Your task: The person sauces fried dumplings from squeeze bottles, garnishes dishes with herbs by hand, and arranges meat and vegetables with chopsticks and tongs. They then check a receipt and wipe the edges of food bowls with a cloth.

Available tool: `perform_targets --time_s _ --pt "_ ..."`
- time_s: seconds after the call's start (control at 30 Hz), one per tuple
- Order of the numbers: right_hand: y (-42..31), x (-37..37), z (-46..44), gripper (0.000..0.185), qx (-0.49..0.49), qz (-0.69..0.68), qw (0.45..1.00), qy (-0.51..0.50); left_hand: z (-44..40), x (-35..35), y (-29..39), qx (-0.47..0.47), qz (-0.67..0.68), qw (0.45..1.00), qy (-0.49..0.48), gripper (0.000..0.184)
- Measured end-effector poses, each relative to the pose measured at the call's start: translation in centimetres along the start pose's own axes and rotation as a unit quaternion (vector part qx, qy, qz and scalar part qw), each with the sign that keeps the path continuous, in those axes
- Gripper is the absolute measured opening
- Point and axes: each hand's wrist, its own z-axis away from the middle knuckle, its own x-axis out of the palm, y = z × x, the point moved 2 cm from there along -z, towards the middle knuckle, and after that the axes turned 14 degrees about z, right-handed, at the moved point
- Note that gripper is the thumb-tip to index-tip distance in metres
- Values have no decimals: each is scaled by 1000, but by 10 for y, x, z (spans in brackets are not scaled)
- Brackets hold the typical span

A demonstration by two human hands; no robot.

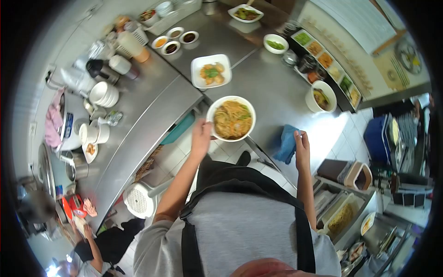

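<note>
My left hand grips the left rim of a white bowl of noodles, held up in front of me near the counter's edge. Strands of noodle with some green and orange bits fill the bowl. From my right hand hangs a blue cloth, its upper corner pinched between the fingers, above the right part of the steel counter. Beyond the noodles stands a square white dish of golden pieces topped with green.
A long tray of toppings lines the back right, near a white bucket. Small sauce bowls sit at the back left. Stacked white bowls and bottles stand on the left counter. Another person works at lower left.
</note>
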Motion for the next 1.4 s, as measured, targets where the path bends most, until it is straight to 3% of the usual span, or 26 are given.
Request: perform_targets --time_s 0.07,0.2,0.4,0.5,0.53,0.6,0.7,0.73,0.77,0.83,0.87,0.97,1.03,1.1,1.17,1.2,1.23,1.3,1.4 --pt "-18 42 3 23 47 -79 994 -53 -16 -76 -4 92 -114 988 55 18" --pt "-66 130 1 25 143 -140 971 -131 -8 -157 45 85 -5 981 172 19" --pt "-141 259 -14 24 -4 -64 956 -285 -20 -258 63 88 14 961 263 23" --pt "-180 311 4 24 -50 15 939 -341 -19 -288 81 75 -234 921 301 31" --pt "-190 324 11 23 -58 41 920 -385 -11 -273 108 153 -307 885 316 39" --pt "-200 337 29 23 -66 96 876 -468 -4 -243 145 310 -379 840 234 46" --pt "-208 355 53 23 -140 138 841 -504 -7 -200 153 298 -264 918 6 30" --pt "-219 353 54 23 -211 229 831 -460 -14 -197 146 269 -231 933 -56 25" --pt "-228 350 52 23 -192 209 835 -472 -20 -197 141 239 -196 943 -119 20" --pt "-246 341 42 23 -153 171 840 -491 -22 -201 156 256 -199 939 -117 11" --pt "-258 338 40 22 -184 207 837 -473 -23 -203 160 263 -200 937 -115 7" --pt "-273 344 8 22 -175 127 904 -370 -37 -238 169 354 -252 901 -10 7" --pt "-285 370 -28 23 -270 161 886 -341 -53 -280 155 333 -213 907 142 10" --pt "-291 417 -42 24 -351 275 855 -266 -67 -318 154 313 -224 895 225 15" --pt "-278 465 -60 23 -385 404 777 -291 -85 -335 144 257 -263 890 270 18" --pt "-269 490 -67 22 -436 399 750 -296 -91 -343 143 234 -282 883 293 21" --pt "-263 509 -68 20 -484 395 721 -301 -92 -346 141 204 -303 888 279 22" --pt "-282 533 -48 19 -486 367 734 -301 -98 -351 140 149 -342 894 248 25" --pt "-289 570 -33 23 -557 258 712 -342 -103 -358 130 125 -307 907 260 25"
